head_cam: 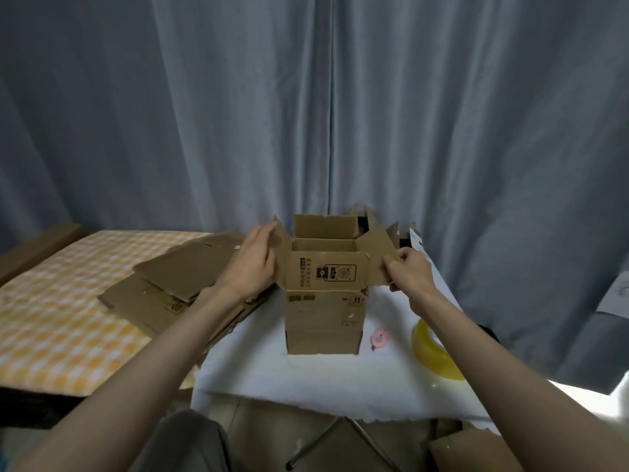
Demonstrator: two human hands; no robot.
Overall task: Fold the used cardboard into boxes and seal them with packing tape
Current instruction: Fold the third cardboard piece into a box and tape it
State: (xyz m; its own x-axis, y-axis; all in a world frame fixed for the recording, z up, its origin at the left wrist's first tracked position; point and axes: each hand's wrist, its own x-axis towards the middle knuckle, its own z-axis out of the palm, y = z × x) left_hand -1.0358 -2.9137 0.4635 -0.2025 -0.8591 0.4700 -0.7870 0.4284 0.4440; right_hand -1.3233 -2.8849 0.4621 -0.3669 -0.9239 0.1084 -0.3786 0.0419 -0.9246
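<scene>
A brown cardboard box [323, 321] stands upright on the white table [306, 376], its top flaps spread open. My left hand [253, 264] grips the left flap. My right hand [410, 270] pinches the right flap at its outer edge. The near flap, printed in black, hangs toward me, and the far flap stands up. A yellowish roll of packing tape [432, 352] lies on the table to the right of the box, partly hidden by my right forearm. A small pink tape cutter [378, 338] lies between the box and the roll.
A pile of flattened cardboard [163, 291] lies left of the box on an orange checked surface [51, 321]. More cardboard pieces [394, 229] stand behind the box. Grey curtains hang behind. Another cardboard piece [473, 451] rests on the floor at lower right.
</scene>
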